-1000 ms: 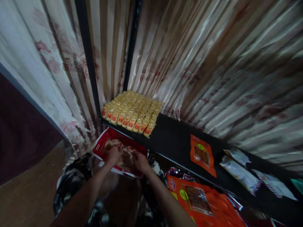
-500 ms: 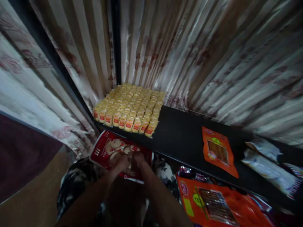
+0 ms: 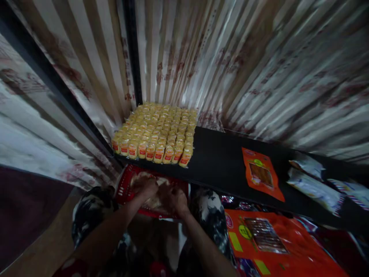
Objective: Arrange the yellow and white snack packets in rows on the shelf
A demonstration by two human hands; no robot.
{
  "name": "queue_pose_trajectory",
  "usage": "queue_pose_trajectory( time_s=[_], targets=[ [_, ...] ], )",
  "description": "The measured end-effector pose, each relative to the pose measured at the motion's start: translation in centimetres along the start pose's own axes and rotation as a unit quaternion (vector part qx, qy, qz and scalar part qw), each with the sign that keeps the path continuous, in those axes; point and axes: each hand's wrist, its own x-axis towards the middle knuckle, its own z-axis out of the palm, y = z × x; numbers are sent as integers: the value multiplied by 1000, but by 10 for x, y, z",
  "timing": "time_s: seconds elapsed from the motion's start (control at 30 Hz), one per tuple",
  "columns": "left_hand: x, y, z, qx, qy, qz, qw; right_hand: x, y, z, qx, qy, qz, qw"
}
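A red package point(image 3: 124, 185) with white stripes and pale, rounded shapes on its face lies across my lap, just under the shelf edge. Whether those shapes are print or contents is hard to make out in the dim light. Over its middle, my left hand point(image 3: 147, 187) is closed, fingers curled against it. My right hand point(image 3: 176, 200) is closed too, a short way to the right, on the same package. The fingertips are dark and blurred. Just behind the hands, rows of small yellow wrapped snacks point(image 3: 155, 132) with red labels stand packed together on the black shelf point(image 3: 216, 161).
An orange snack bag point(image 3: 261, 173) and white packets point(image 3: 317, 190) lie farther right on the shelf. Larger orange bags point(image 3: 268, 234) are below its front edge. Corrugated, plastic-covered walls point(image 3: 178, 57) and a dark post point(image 3: 133, 54) stand behind and left.
My hands, close together before, are now farther apart on the red package, the right one shifted to the right. The camera view has shifted slightly.
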Motion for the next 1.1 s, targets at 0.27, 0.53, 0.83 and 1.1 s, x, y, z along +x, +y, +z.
queue_pose_trajectory(
  time_s=[0.27,0.53,0.83,1.1],
  targets=[
    [-28,11,-25,-252,-109,61,960,-30,-45,-59,197,-47,-32,979],
    [-78,48,-35,-536,-166,88,823,-57,-53,-121,420,-28,-7,907],
    [-100,124,-35,-393,-16,213,894,-61,-42,-151,444,43,-24,895],
    [-75,202,-54,-57,74,325,941,-42,-28,-205,349,61,-119,927]
  ],
)
